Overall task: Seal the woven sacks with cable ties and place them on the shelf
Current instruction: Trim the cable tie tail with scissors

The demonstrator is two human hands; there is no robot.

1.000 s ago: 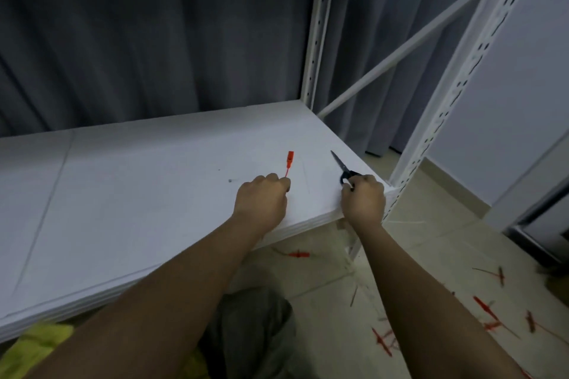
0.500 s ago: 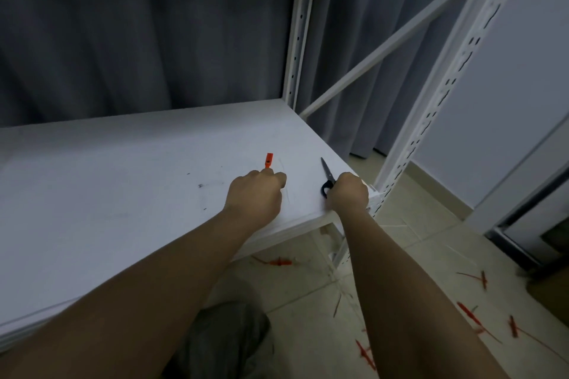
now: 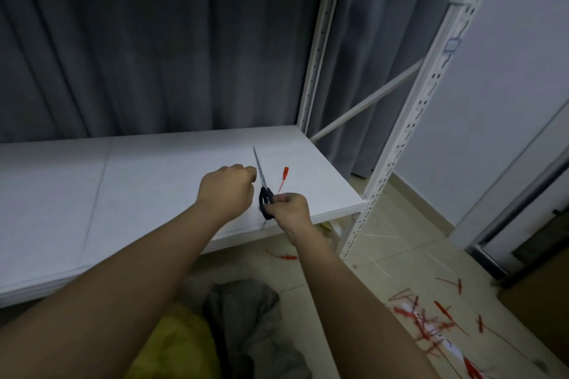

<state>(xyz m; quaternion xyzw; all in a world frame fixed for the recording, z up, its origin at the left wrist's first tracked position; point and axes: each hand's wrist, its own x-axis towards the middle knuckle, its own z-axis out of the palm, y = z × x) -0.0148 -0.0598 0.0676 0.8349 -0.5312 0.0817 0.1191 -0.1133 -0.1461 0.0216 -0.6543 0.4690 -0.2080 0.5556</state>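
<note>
Gripping scissors (image 3: 261, 181) near shelf (image 3: 154, 181) edge, right hand (image 3: 289, 209); left hand (image 3: 226, 191) beside.

Shelf board (image 3: 154, 181): matt white, smooth. Uprights (image 3: 409, 144): white painted perforated metal. Scissors (image 3: 264, 184) in my right hand (image 3: 288, 209): bare metal blades, black plastic handles. Cable tie (image 3: 284, 177): red plastic. Curtain (image 3: 147, 46): grey matt cloth. Floor (image 3: 385, 255): smooth tile.

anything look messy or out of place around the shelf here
Yes. Red cable ties lie scattered on the floor tiles at lower right, with another under the shelf edge, loose rather than gathered. The right hand holds scissors and a red tie together.
</note>
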